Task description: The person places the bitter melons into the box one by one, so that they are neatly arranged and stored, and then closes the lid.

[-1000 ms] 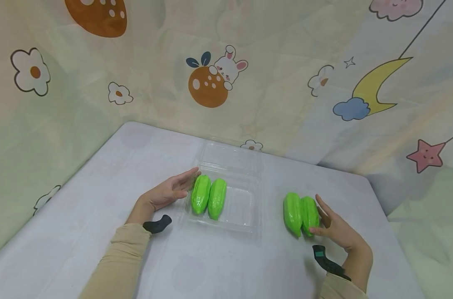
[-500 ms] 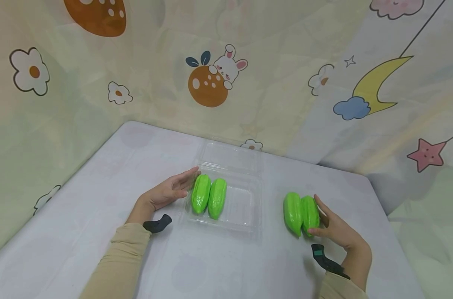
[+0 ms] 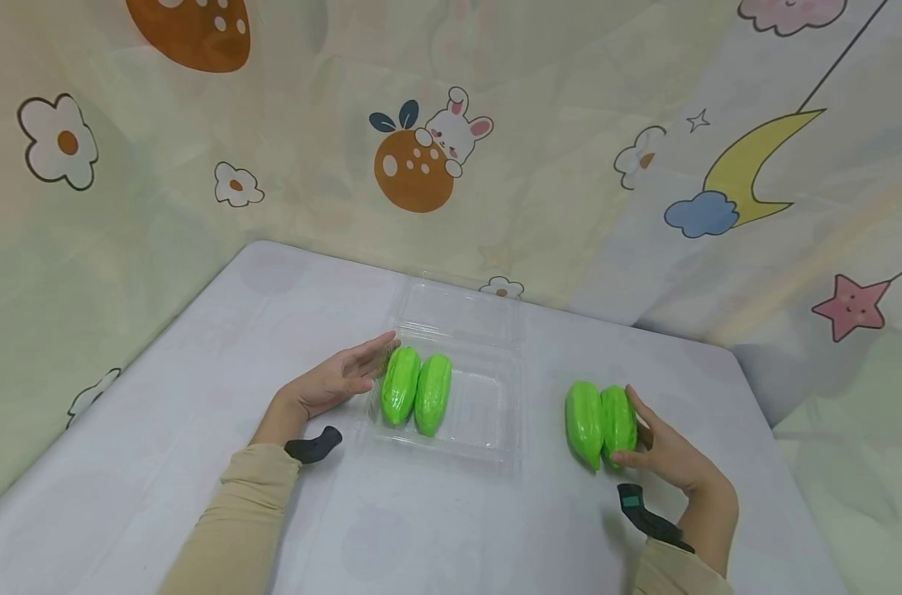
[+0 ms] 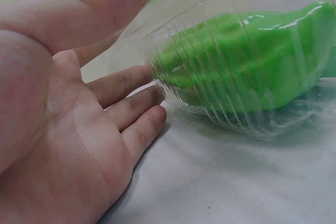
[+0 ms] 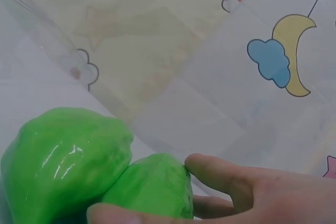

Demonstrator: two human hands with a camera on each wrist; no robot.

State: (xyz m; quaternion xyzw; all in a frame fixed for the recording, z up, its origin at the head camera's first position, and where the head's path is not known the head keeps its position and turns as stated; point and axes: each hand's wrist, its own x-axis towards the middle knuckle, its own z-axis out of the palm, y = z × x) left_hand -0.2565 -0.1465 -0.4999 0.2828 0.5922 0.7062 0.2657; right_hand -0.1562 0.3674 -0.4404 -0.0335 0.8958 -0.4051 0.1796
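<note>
A clear plastic clamshell container (image 3: 484, 405) lies with its lid (image 3: 458, 312) folded back. Two glossy green, elongated, pointed toy vegetables lie side by side in its left part, a left one (image 3: 400, 386) and a right one (image 3: 432, 395). My left hand (image 3: 339, 380) rests at the container's left wall, fingers extended against the ridged plastic. To the right of the container is another pair of green vegetables. My right hand (image 3: 670, 450) holds the right vegetable (image 3: 618, 426) of that pair between thumb and fingers. Its neighbour (image 3: 584, 423) lies against it, untouched by the hand.
The white-covered table (image 3: 391, 529) ends at the back against a printed cloth curtain (image 3: 302, 165). Black bands (image 3: 314, 446) sit at both wrists. In the container, the right part beside the two vegetables shows bare plastic.
The right hand has shifted slightly up and left, closing on the rightmost vegetable, which has moved up slightly. The left hand and the container have stayed in place.
</note>
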